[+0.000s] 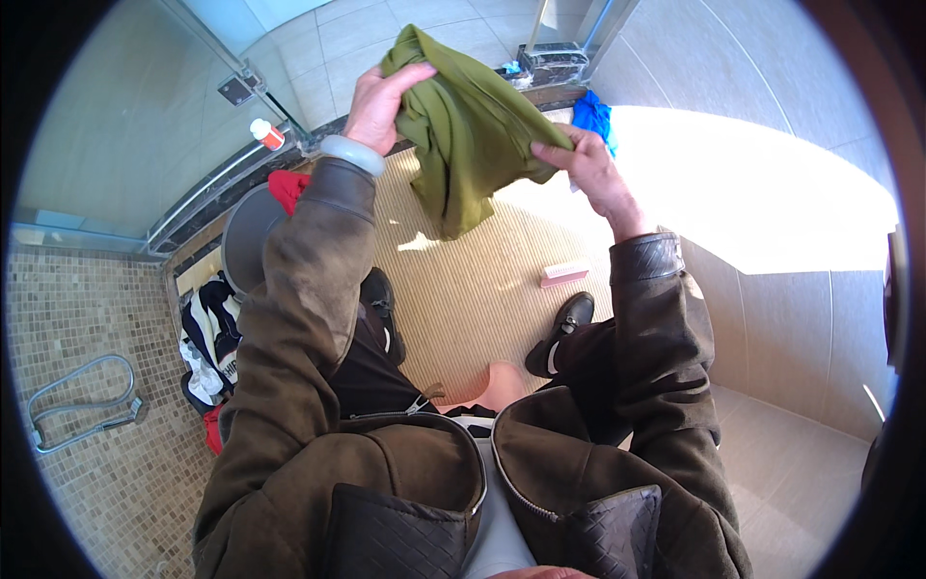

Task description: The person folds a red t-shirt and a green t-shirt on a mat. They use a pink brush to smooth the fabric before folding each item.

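Observation:
A green cloth garment (473,130) hangs stretched between my two hands, out in front of me above the ribbed beige mat (415,318). My left hand (378,104) grips its upper left part, thumb laid over the fabric; a pale bangle (353,152) circles that wrist. At the garment's right edge, my right hand (586,166) pinches the cloth between thumb and fingers. The lower end of the garment droops freely in folds. Its exact kind cannot be made out.
Left of me stands a grey basin (253,236) with red cloth (287,190) at its rim. Dark and white clothes (212,323) lie nearby. A shower hose (85,405) rests on mosaic tiles. Ahead are a glass door (145,106), a white-and-orange bottle (267,134), blue cloth (593,118) and a pink box (564,274).

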{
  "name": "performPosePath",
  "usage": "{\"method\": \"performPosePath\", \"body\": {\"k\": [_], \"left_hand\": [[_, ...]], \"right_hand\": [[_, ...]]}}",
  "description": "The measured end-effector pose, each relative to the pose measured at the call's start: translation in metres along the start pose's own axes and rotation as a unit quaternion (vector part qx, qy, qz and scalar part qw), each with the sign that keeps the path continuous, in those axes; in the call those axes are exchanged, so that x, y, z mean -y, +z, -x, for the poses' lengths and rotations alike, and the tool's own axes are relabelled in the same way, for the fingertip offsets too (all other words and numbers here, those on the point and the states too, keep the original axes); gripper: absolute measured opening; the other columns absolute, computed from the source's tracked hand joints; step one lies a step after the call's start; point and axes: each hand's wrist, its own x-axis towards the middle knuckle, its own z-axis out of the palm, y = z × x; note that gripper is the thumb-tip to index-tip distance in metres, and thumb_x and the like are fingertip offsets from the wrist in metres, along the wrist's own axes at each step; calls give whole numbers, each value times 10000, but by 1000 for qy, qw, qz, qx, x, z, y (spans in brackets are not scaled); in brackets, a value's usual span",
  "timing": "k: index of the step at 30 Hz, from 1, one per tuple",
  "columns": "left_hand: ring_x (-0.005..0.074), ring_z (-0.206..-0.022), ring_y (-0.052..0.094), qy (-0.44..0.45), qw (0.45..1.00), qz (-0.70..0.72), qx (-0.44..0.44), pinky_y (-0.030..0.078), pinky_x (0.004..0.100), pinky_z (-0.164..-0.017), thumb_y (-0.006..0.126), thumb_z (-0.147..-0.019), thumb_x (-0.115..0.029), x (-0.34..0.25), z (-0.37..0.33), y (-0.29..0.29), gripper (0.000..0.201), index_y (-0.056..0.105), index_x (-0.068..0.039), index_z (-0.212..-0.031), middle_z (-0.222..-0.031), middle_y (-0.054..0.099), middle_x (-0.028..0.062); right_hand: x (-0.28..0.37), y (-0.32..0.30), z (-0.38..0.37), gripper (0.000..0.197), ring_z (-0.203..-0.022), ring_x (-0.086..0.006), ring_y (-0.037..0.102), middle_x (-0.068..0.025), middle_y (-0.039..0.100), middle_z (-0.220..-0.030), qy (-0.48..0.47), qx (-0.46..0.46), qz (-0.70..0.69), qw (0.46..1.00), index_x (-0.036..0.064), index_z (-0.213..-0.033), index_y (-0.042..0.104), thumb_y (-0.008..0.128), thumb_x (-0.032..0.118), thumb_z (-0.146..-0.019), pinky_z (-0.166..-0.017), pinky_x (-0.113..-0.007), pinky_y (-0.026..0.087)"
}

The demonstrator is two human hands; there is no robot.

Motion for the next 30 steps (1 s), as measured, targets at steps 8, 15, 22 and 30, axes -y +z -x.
{"method": "performPosePath", "body": {"k": [8, 15, 22, 30], "left_hand": [[222, -1042, 661, 165, 911, -367, 90, 507, 328, -933, 695, -845, -239, 33, 37, 58, 481, 604, -54, -1280, -1131, 692, 141], [346, -755, 685, 142, 868, -472, -63, 543, 416, -668, 642, -812, -403, 70, 21, 56, 436, 651, -3, -986, -809, 689, 200], [170, -844, 677, 105, 917, -369, 110, 535, 292, -780, 646, -865, -322, 79, 45, 95, 345, 671, -61, -1089, -937, 714, 87], [138, -826, 675, 53, 988, -140, -34, 529, 289, -750, 699, -833, -163, 46, 0, 46, 221, 676, 0, -980, -913, 718, 51]], "right_hand": [[-2, 16, -13, 504, -1166, -240, 567, -75, 590, -1305, 49, -78, -504, 859, 94, -1335, 515, 373, 470, -1032, -1000, -436, 430], [6, 94, 2, 512, -1216, -289, 512, -139, 553, -1309, 183, -40, -640, 745, 72, -1334, 476, 386, 472, -1027, -1076, -441, 385], [-48, 35, -25, 426, -1183, -234, 544, -71, 601, -1273, 60, 46, -647, 758, 100, -1247, 576, 342, 397, -1050, -1022, -418, 438], [18, 38, 4, 542, -1256, -201, 487, -94, 528, -1359, 29, -2, -404, 914, 65, -1420, 417, 519, 388, -997, -1073, -365, 364]]}}
